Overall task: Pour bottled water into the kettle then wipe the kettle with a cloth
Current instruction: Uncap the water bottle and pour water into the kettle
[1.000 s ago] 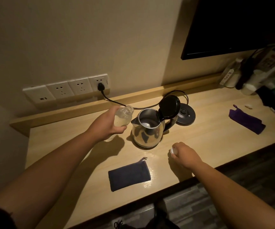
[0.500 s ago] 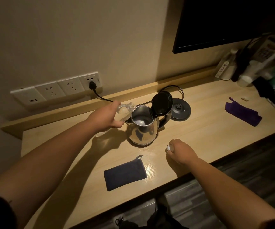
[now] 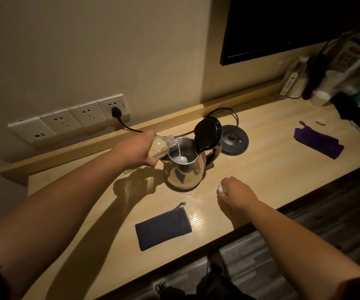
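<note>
A light wooden desk [image 3: 272,169] carries a steel kettle [image 3: 185,169], its black base [image 3: 234,140] just behind, a dark blue cloth [image 3: 162,227] near the front edge, and a purple cloth [image 3: 318,142] at the right.

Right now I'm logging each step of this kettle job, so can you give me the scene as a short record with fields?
action: water streaming from tilted bottle into kettle
left hand: grips bottle
right hand: closed on small white cap, resting on desk
kettle lid: open, upright
kettle base: behind kettle, empty
dark blue cloth: flat, near desk edge
purple cloth: far right
</note>
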A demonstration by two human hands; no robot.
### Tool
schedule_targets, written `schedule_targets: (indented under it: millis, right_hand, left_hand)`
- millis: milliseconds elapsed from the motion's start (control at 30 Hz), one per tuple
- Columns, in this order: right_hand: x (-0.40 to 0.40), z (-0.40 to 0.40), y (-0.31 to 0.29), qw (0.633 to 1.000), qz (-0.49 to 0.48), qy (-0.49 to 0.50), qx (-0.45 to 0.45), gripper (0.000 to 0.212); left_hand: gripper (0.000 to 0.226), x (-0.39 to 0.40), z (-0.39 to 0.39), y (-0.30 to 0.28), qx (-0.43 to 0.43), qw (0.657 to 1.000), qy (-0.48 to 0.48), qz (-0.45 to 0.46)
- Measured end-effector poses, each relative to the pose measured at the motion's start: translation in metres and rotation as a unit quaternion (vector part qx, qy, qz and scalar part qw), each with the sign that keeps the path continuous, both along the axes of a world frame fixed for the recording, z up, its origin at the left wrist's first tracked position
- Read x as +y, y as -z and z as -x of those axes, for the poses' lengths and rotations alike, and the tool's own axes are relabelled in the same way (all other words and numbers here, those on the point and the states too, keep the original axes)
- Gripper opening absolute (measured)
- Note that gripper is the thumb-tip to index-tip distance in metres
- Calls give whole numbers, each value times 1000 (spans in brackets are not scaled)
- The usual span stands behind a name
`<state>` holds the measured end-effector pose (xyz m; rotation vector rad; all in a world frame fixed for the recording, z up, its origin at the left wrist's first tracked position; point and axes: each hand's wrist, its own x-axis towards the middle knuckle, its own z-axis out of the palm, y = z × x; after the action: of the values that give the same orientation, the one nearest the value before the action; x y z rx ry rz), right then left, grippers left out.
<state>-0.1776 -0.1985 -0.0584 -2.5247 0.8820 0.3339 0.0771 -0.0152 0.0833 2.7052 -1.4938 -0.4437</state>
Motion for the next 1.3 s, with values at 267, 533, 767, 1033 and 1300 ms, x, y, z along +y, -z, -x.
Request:
schedule_targets:
  millis: [267,533,767,1033,1300]
  right_hand:
    - [-3,-3,0,1000,2,8,-4,35]
    - [-7,-2,-3,1000,3,5,-9,28]
    - [-6,-1,-6,1000,7,3,-12,31]
    - [-4,-1,-8,1000,6,12,-14,31]
    - [-3,-2,-11,1000,7,10,-14,35]
  left_hand:
    - [54,-3,-1,-3,-14,999,15,-33]
    - [59,-3,-8,0,-47,997,29,-52]
    - [57,-1,-8,-1,-70,995,34,-59]
    - [56,0,-8,-5,-75,994,34,-73]
    - [53,0,-7,-9,-109,989,48,-88]
